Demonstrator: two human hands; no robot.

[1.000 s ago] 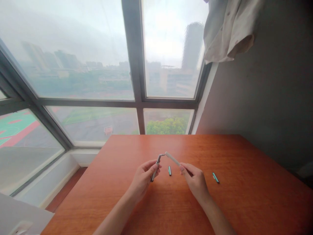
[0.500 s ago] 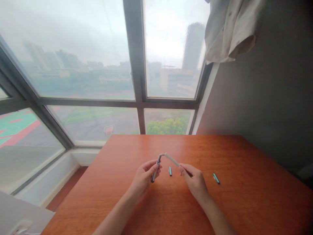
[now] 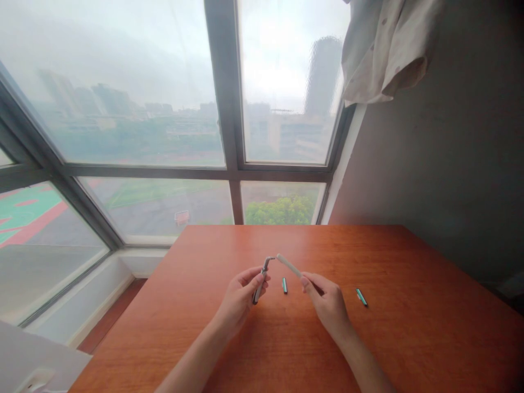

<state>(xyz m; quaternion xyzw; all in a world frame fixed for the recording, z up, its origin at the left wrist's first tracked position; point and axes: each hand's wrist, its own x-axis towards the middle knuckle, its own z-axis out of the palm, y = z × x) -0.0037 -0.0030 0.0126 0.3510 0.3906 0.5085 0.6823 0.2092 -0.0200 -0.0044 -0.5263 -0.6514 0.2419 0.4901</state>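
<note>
My left hand (image 3: 244, 297) is closed around a grey-and-black razor handle (image 3: 259, 285), whose bent metal neck points right and carries no visible blade head. My right hand (image 3: 327, 300) pinches a slim whitish stick (image 3: 289, 265) with a rounded end, its kind unclear. The stick slants up and left, its tip close beside the end of the razor's neck. Below this meeting point, a green-and-black razor cartridge (image 3: 284, 285) lies on the table between my hands. A second razor cartridge (image 3: 361, 297) lies to the right of my right hand.
The reddish-brown wooden table (image 3: 196, 349) reaches to a large window with a dark frame (image 3: 164, 172). A pale garment (image 3: 380, 54) hangs at the upper right, in front of a grey wall (image 3: 442, 164). At the lower left is a white surface (image 3: 24, 355).
The tip of the whitish stick has shifted very slightly and sits a little apart from the razor's neck. Both hands keep their grips, and the cartridges lie where they were.
</note>
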